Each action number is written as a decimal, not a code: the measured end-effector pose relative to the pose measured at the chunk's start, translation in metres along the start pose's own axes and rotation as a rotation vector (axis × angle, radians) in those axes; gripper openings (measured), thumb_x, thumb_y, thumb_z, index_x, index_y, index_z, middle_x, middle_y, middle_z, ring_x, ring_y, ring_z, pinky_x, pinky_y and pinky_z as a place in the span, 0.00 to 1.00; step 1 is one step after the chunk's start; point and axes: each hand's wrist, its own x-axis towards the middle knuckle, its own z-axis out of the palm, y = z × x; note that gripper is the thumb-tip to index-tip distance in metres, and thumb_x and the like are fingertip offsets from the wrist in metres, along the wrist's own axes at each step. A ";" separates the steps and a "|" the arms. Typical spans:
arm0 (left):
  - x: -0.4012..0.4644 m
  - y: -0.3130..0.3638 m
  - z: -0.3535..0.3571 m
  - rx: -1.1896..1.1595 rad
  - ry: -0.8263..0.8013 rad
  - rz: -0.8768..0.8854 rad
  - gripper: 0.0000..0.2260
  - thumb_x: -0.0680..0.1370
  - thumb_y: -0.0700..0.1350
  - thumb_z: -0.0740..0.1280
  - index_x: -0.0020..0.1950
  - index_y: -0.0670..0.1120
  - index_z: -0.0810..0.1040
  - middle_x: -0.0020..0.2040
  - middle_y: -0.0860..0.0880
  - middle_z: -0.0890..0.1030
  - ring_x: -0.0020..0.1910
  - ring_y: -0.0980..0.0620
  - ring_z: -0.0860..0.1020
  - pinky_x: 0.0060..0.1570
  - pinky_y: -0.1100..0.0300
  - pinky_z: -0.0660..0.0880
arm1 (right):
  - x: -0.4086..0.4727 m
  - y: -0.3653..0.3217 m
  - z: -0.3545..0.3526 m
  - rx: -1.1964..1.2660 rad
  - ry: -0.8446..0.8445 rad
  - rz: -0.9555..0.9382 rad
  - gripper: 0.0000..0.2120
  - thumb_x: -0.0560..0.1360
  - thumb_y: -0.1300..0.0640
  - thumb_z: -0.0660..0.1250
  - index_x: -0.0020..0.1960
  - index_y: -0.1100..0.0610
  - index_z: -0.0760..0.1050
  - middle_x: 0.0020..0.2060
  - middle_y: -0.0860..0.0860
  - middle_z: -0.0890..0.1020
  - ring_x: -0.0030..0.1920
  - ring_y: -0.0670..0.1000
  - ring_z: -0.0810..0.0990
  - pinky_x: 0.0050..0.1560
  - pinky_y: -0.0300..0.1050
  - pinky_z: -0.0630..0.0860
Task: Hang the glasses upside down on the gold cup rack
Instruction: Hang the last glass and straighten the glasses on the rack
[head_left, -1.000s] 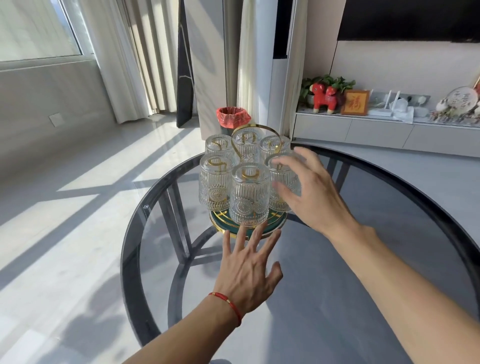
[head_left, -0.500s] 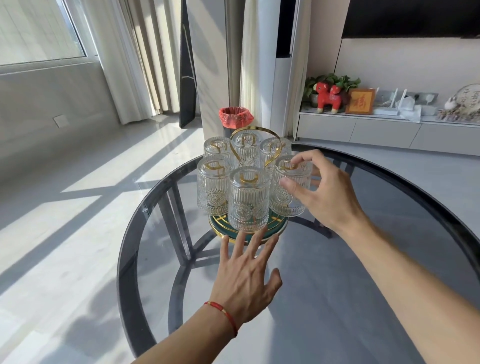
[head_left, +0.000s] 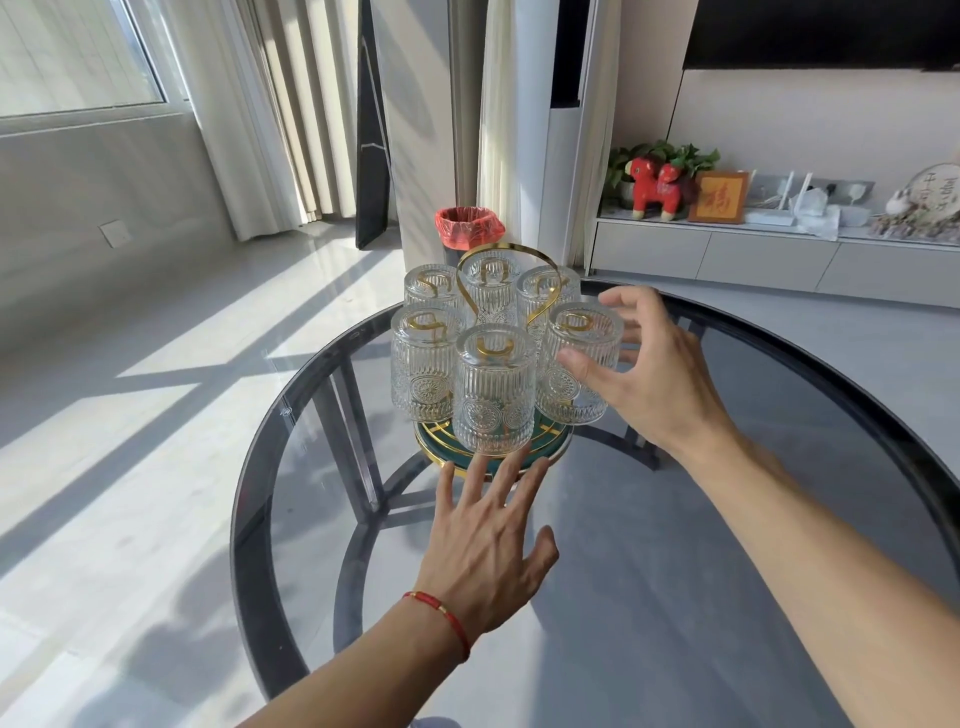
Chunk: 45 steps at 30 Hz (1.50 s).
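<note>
glasses (head_left: 493, 387) upright, mouths down

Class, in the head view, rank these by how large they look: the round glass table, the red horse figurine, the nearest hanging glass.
1. glass table
2. nearest glass
3. red horse figurine; it stands much farther off, so true sizes of 2 and 3 stay unsure.

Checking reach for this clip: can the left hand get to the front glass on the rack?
Probably yes: the left hand lies open just below the front glass, fingertips near the rack base, nothing between.
</note>
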 end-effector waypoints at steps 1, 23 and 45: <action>0.000 0.000 0.000 0.001 -0.001 0.000 0.30 0.79 0.61 0.51 0.82 0.56 0.56 0.83 0.53 0.59 0.79 0.38 0.57 0.77 0.32 0.53 | 0.000 0.001 0.000 -0.001 -0.001 -0.002 0.30 0.73 0.43 0.78 0.68 0.51 0.70 0.62 0.47 0.80 0.63 0.52 0.79 0.57 0.45 0.77; 0.001 0.003 -0.001 0.031 0.000 -0.007 0.29 0.79 0.60 0.53 0.80 0.55 0.60 0.82 0.51 0.60 0.79 0.37 0.58 0.77 0.32 0.53 | 0.026 0.000 -0.013 -0.034 -0.112 -0.055 0.22 0.86 0.45 0.52 0.68 0.54 0.78 0.67 0.49 0.80 0.62 0.41 0.74 0.58 0.23 0.64; 0.001 0.003 -0.002 0.032 0.017 -0.009 0.27 0.78 0.60 0.53 0.76 0.53 0.67 0.81 0.51 0.64 0.76 0.38 0.63 0.75 0.32 0.58 | 0.089 -0.016 -0.009 -0.133 -0.327 0.159 0.40 0.83 0.32 0.37 0.64 0.50 0.84 0.76 0.53 0.74 0.77 0.55 0.68 0.65 0.47 0.58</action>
